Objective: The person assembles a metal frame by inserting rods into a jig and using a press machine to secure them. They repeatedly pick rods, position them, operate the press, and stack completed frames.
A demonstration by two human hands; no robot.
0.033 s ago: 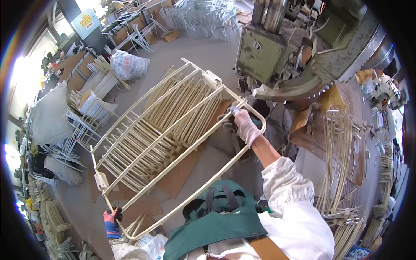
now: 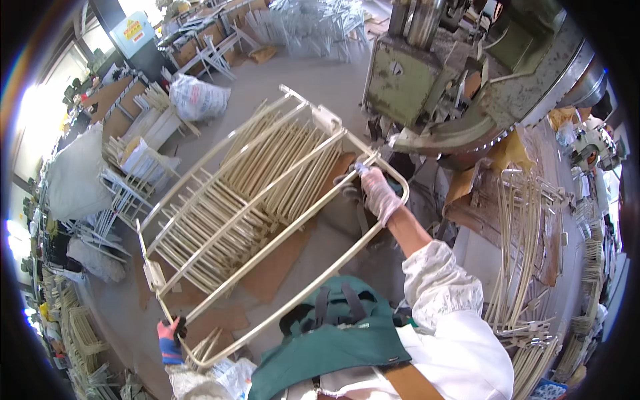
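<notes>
Between left hand (image 2: 171,339) and right hand (image 2: 379,192), cream frame (image 2: 280,241), gripped

Smooth, faintly glossy metal frame (image 2: 297,227)

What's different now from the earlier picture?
Very little: the left end of the metal frame, with the left hand on it, sits slightly higher and farther left. Nothing was newly grasped or let go. The right hand stays at the other end; the stacked frames beyond look unchanged.
</notes>
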